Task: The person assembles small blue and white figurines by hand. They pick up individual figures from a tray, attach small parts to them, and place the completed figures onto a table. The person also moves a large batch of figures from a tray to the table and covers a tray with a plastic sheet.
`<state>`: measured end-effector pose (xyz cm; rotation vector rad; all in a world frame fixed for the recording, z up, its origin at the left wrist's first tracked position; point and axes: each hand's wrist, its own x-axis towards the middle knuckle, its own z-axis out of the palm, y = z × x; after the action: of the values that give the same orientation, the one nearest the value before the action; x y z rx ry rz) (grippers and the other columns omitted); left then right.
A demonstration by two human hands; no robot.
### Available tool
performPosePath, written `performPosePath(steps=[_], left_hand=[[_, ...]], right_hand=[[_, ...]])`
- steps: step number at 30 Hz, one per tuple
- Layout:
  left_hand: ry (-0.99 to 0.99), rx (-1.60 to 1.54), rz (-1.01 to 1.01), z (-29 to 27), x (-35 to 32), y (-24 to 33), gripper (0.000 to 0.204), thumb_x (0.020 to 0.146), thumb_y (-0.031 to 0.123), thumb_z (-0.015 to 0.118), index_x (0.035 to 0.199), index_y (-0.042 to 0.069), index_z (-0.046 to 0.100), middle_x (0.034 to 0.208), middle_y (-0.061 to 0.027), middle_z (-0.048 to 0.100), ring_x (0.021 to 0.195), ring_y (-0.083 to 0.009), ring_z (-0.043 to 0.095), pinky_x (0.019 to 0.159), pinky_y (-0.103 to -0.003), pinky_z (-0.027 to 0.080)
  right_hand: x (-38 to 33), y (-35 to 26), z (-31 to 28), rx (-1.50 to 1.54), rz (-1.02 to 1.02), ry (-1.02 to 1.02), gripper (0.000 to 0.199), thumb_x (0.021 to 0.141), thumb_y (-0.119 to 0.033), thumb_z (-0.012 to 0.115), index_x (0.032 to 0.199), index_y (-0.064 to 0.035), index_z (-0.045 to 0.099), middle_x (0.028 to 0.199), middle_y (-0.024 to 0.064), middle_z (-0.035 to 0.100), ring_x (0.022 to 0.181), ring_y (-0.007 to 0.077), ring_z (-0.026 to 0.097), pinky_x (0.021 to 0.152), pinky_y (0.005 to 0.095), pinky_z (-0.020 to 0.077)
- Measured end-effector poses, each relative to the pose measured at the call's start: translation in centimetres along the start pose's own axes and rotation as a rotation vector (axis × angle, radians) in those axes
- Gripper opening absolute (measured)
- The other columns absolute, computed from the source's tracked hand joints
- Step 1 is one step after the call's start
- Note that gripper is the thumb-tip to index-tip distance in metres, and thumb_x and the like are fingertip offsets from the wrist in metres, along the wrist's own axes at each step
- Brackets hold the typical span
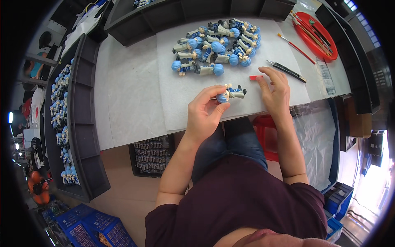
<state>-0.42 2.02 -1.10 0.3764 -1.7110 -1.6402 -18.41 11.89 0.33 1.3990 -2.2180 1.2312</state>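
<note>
Figurine (231, 93) in the left hand (204, 113), pinched between thumb and fingertips at its blue-haired head, the pale body and dark feet sticking out sideways toward the right hand (275, 91). So its long axis runs across, from one hand to the other, and lies roughly level just above the white sheet (140, 99) covering the table. The right hand rests open on that sheet, fingers spread and holding nothing; its fingertips sit just beside a small red piece (255, 77), which lies a little beyond the figurine's feet and away from the person. Of the two hands the right is plainly nearer the red piece, touching or nearly so; I cannot tell which. Farther out from the grip lies the heap of matching figurines (214, 47), blue heads every way. Beyond the right hand's fingers lies a dark craft knife (286, 70), then a red tray of brushes (316, 35). Off past the left hand, well apart, a dark rack (82, 119) holds rows of more figurines.
</note>
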Motion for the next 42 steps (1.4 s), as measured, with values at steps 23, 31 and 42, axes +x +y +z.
performPosePath(steps=[23, 31, 42], left_hand=[[0.035, 0.43, 0.256, 1.3, -0.1, 0.0, 0.027, 0.066, -0.002, 0.076, 0.089, -0.001, 0.063, 0.089, -0.0115, 0.062, 0.077, -0.0161, 0.062, 0.066, -0.025, 0.05], [0.019, 0.364, 0.218, 1.1, 0.0, -0.1, 0.027, 0.068, -0.005, 0.074, 0.091, -0.002, 0.063, 0.092, -0.011, 0.062, 0.079, -0.0137, 0.061, 0.067, -0.024, 0.05], [0.065, -0.234, -0.019, -0.3, 0.4, 0.5, 0.036, 0.075, -0.014, 0.061, 0.108, -0.002, 0.059, 0.109, -0.0085, 0.057, 0.096, -0.0148, 0.056, 0.083, -0.027, 0.05]], right_hand=[[-1.7, -4.3, 1.3, 0.424, 0.244, 0.017, 0.011, 0.078, 0.008, 0.06, 0.083, 0.0011, 0.053, 0.073, 0.0108, 0.06, 0.065, 0.0158, 0.062, 0.058, 0.0249, 0.0465], [-1.6, -3.2, 1.5, 0.303, 0.184, 0.041, 0.015, 0.077, 0.007, 0.061, 0.084, -0.0008, 0.05, 0.07, 0.0087, 0.059, 0.062, 0.0161, 0.059, 0.055, 0.0267, 0.0448], [-0.7, -2.8, 0.8, 0.628, 0.313, -0.17, 0.031, 0.083, -0.019, 0.066, 0.108, -0.0017, 0.058, 0.087, 0.0077, 0.063, 0.076, 0.0124, 0.058, 0.059, 0.0233, 0.0433]])
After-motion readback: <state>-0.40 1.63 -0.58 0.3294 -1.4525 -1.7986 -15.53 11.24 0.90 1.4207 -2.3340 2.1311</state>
